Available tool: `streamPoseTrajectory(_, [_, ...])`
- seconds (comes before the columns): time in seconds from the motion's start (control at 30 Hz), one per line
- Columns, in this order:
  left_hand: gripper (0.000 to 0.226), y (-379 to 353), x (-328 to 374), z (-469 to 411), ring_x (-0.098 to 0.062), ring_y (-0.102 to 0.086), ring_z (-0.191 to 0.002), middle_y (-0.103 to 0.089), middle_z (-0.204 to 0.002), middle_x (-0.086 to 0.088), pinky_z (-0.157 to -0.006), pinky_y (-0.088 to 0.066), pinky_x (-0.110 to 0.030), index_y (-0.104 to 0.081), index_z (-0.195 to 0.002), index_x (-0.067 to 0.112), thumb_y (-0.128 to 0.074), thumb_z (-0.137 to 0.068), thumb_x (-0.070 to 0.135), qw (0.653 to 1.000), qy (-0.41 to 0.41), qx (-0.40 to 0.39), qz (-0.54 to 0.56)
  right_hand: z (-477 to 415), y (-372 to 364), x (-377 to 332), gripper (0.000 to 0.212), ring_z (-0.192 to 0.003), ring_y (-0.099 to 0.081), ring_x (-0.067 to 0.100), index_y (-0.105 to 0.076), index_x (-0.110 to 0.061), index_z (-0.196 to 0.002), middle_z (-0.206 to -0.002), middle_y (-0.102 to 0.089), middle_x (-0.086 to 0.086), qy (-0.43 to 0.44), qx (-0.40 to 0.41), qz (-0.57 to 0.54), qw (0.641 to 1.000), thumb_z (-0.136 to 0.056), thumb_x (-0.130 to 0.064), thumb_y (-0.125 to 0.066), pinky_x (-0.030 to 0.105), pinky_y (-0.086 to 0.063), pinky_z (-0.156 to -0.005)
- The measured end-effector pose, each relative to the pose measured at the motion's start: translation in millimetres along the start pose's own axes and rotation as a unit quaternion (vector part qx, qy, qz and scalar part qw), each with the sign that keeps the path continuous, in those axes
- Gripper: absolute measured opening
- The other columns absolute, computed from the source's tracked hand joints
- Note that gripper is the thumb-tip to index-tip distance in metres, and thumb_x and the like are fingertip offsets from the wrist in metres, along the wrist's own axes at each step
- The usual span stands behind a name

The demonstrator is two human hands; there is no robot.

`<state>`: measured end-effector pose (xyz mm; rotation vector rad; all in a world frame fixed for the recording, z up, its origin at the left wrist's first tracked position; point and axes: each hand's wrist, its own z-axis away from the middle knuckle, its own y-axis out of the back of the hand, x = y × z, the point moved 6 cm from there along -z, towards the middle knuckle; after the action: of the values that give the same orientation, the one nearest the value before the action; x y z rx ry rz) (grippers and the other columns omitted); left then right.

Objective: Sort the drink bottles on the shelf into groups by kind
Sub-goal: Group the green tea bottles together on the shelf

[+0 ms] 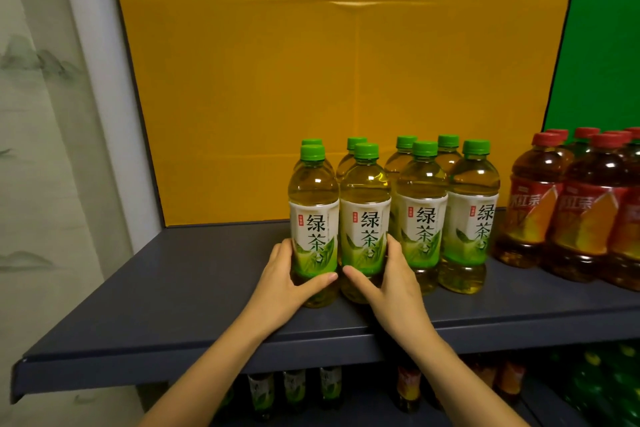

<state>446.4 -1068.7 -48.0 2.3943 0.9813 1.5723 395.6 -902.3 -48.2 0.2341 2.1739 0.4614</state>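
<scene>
**Dark shelf, both hands on green tea**

Yellow panel (311, 80) behind, dark shelf (173, 288) below, and the green tea bottles (420, 218) stood upright in two rows, red tea bottles (585, 215) just to their right. Left hand (287, 284) gripped the leftmost front bottle (313, 218) low down, thumb across its base. Right hand (391, 284) wrapped the neighbouring front bottle (365, 215) the same way. Both stood side by side between the two hands.

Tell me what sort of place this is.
Probably a shop, or a mock-up of one: a dark display shelf carries identical green-capped tea bottles beside red-capped tea bottles, with more bottles stocked on the tier below.
</scene>
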Motion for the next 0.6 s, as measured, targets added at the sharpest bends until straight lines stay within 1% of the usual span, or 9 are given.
streamPoseTrajectory(0.03, [0.057,-0.7,-0.8,-0.8,-0.003,-0.05,-0.114,-0.05,-0.115,0.01,-0.096,-0.047,-0.026,-0.042,-0.106,0.045,-0.076,-0.061,0.054,1.0,-0.001,0.002,-0.007,0.8,-1.1,-0.3,0.076,-0.125,-0.046,0.012,-0.03,-0.013,-0.138,-0.135,-0.049,-0.001,-0.005,0.003,-0.004,1.0,-0.077,-0.034,-0.071,0.025,-0.04,-0.098])
streamPoseTrajectory(0.1, [0.055,-1.3,-0.9,-1.7,-0.003,-0.048,-0.113,-0.049,-0.115,0.007,-0.09,-0.042,-0.012,-0.042,-0.11,0.037,-0.077,-0.067,0.042,1.0,-0.008,0.004,-0.03,1.9,-3.3,0.3,0.076,-0.12,-0.047,0.008,-0.027,-0.013,-0.138,-0.134,-0.049,-0.001,-0.017,0.006,-0.016,1.0,-0.078,-0.031,-0.071,0.019,-0.038,-0.091])
streamPoseTrajectory(0.13, [0.056,-0.9,-0.7,-2.4,-0.003,-0.048,-0.112,-0.05,-0.116,0.005,-0.088,-0.041,-0.009,-0.042,-0.114,0.032,-0.076,-0.069,0.037,0.999,-0.012,0.007,-0.038,2.1,-4.5,0.7,0.074,-0.116,-0.047,0.005,-0.028,-0.013,-0.137,-0.133,-0.05,-0.001,-0.019,0.008,-0.018,1.0,-0.079,-0.03,-0.07,0.017,-0.037,-0.088])
streamPoseTrajectory(0.17, [0.058,-0.6,-1.3,-3.0,-0.004,-0.048,-0.113,-0.051,-0.118,0.004,-0.089,-0.041,-0.01,-0.042,-0.116,0.029,-0.077,-0.069,0.035,0.999,-0.015,0.01,-0.037,2.0,-5.7,1.1,0.072,-0.116,-0.047,0.005,-0.029,-0.013,-0.137,-0.133,-0.05,-0.001,-0.019,0.01,-0.018,1.0,-0.08,-0.03,-0.07,0.016,-0.037,-0.088])
streamPoseTrajectory(0.23, [0.064,-0.6,-2.2,-3.3,-0.006,-0.048,-0.118,-0.052,-0.124,0.003,-0.097,-0.044,-0.023,-0.04,-0.119,0.026,-0.078,-0.068,0.034,1.0,-0.016,0.01,-0.02,1.8,-7.7,2.8,0.072,-0.12,-0.047,0.008,-0.028,-0.013,-0.138,-0.135,-0.048,-0.001,-0.017,0.011,-0.018,1.0,-0.081,-0.03,-0.068,0.018,-0.038,-0.09])
streamPoseTrajectory(0.27, [0.064,-0.6,-2.0,-2.8,-0.007,-0.049,-0.119,-0.052,-0.126,0.003,-0.098,-0.044,-0.027,-0.039,-0.118,0.026,-0.078,-0.068,0.033,1.0,-0.016,0.009,-0.015,1.8,-8.4,3.1,0.072,-0.122,-0.046,0.009,-0.027,-0.013,-0.139,-0.136,-0.048,-0.001,-0.017,0.011,-0.018,1.0,-0.082,-0.031,-0.068,0.018,-0.038,-0.092])
streamPoseTrajectory(0.37, [0.059,-1.2,0.1,-0.2,-0.006,-0.049,-0.116,-0.052,-0.124,0.002,-0.093,-0.042,-0.022,-0.039,-0.116,0.025,-0.076,-0.07,0.034,0.999,-0.022,0.019,-0.034,2.4,-9.6,3.7,0.072,-0.125,-0.045,0.009,-0.027,-0.013,-0.139,-0.136,-0.048,-0.001,-0.012,0.016,-0.017,1.0,-0.082,-0.031,-0.067,0.021,-0.04,-0.097])
streamPoseTrajectory(0.5, [0.067,-1.5,5.1,3.3,-0.001,-0.044,-0.115,-0.05,-0.127,0.008,-0.089,-0.036,-0.016,-0.038,-0.127,0.019,-0.073,-0.073,0.039,0.995,-0.045,0.042,-0.073,4.2,-8.9,1.3,0.071,-0.126,-0.043,0.01,-0.03,-0.015,-0.139,-0.135,-0.047,-0.002,-0.001,0.036,0.003,0.999,-0.081,-0.034,-0.067,0.027,-0.041,-0.101])
streamPoseTrajectory(0.6, [0.071,-1.0,7.4,4.3,0.0,-0.042,-0.116,-0.048,-0.13,0.009,-0.09,-0.035,-0.017,-0.035,-0.132,0.021,-0.071,-0.074,0.04,0.994,-0.053,0.046,-0.082,5.5,-5.8,-2.9,0.068,-0.119,-0.039,-0.003,-0.032,-0.02,-0.138,-0.129,-0.043,-0.013,0.013,0.057,0.014,0.998,-0.081,-0.034,-0.067,0.014,-0.034,-0.095])
